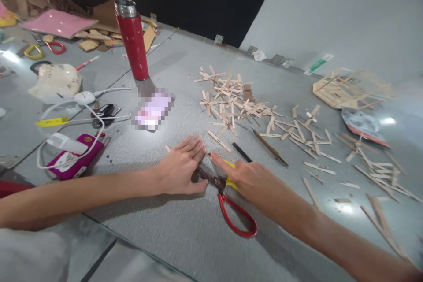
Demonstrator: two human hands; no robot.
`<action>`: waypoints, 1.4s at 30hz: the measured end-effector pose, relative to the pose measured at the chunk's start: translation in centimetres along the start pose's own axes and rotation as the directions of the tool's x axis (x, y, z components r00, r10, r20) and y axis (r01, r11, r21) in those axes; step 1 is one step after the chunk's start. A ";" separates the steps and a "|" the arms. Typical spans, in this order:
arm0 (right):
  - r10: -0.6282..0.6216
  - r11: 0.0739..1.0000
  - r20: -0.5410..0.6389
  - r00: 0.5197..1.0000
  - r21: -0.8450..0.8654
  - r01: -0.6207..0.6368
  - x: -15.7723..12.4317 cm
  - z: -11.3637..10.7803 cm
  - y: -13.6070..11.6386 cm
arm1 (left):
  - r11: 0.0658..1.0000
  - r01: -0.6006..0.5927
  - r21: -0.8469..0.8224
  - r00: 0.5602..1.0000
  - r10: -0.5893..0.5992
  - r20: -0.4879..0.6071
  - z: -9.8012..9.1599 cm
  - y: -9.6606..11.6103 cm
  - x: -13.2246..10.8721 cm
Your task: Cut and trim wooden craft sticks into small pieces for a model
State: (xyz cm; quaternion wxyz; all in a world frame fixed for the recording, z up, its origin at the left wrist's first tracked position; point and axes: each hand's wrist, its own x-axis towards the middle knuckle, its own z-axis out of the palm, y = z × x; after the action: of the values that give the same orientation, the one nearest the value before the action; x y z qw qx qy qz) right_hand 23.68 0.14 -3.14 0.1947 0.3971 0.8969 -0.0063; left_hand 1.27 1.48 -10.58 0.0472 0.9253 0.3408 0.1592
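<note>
1. Nearest: pale clothing [33,253] at the table [158,233] edge. Grey, finely textured top; a seam shows to the left.
2. Scissors [218,183] between the hands, on the table: red loop swung out toward the wearer, yellow loop mostly under the right hand. Handles spread; blade tips hidden, so gap there can't be told.
3. Left hand [181,167] palm down, fingers straight and together, thumb out beside the blades. Thin stick [167,148] pokes out past its far side; grip underneath can't be seen.
4. Right hand [243,176] over the yellow loop, index finger stretched toward the left fingertips, the others curled. How firmly they hold, can't tell.
5. Handling, my judgement: press the stick flat, work close to the pivot, and have left thumb and right index clear before the blades close.
6. Beyond: scattered wooden sticks [259,108], a dark rod [242,152]; purple block [90,153] with cables leftward.
7. Farther: red bottle [134,48] upright; wooden framework [327,92] at right.
8. Back: dark panel [205,4], pale wall [346,17]. Glare spots on the right tabletop.
</note>
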 end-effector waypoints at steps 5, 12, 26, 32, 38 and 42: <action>0.016 0.929 -0.135 0.991 0.369 0.035 0.1 1.1 1.7 | 0.999 0.018 0.033 1.000 -0.017 -0.023 -0.1 0.0 -0.3; 0.068 0.921 -0.201 0.977 0.389 0.016 -0.6 2.8 0.7 | 0.997 0.012 0.081 0.999 -0.015 0.031 -0.6 0.3 -0.2; 0.040 0.945 -0.186 0.982 0.327 0.024 -0.9 3.7 1.1 | 0.994 -0.003 0.111 0.997 -0.005 0.075 -0.7 0.4 -0.3; 0.044 0.947 -0.172 0.984 0.321 0.013 -0.8 3.4 1.1 | 0.993 0.008 0.116 0.995 -0.019 0.094 -1.0 0.5 -0.1; 0.060 0.989 -0.076 0.995 0.140 -0.049 -0.9 2.8 -0.3 | 0.992 0.006 0.128 0.996 -0.017 0.085 -0.7 0.5 -0.2; 0.138 0.990 0.068 0.988 -0.053 -0.134 -0.6 1.1 -2.1 | 0.992 0.007 0.123 0.997 -0.016 0.075 -0.6 0.3 -0.3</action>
State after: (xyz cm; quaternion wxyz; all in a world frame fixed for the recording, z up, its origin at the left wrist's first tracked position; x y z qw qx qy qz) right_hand 22.99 -1.90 -4.27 0.2363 0.4520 0.8600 0.0146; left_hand 1.10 1.07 -10.06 0.0039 0.9299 0.3533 0.1026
